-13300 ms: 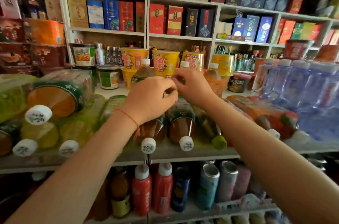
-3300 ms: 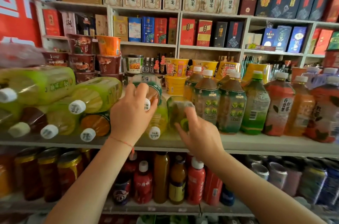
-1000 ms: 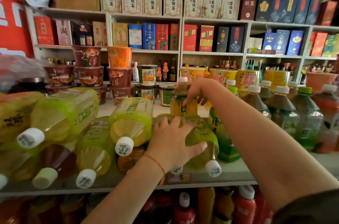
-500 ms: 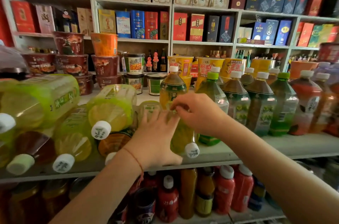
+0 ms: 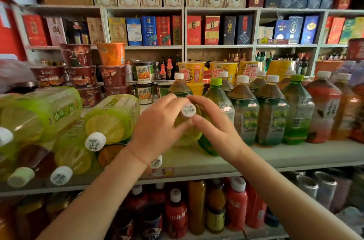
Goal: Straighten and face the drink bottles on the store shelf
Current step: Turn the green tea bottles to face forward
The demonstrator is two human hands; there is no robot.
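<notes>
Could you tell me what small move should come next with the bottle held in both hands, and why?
Probably tip the yellow-green bottle fully upright and set it beside the green-capped bottle. The left hand and right hand grip it tilted, white cap toward the camera, while the bottles to its right already stand upright.

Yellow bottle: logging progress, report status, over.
Both hands, left and right, grip the yellow bottle, tilted, cap toward camera. Upright row close on its right; lying bottles on its left.
</notes>
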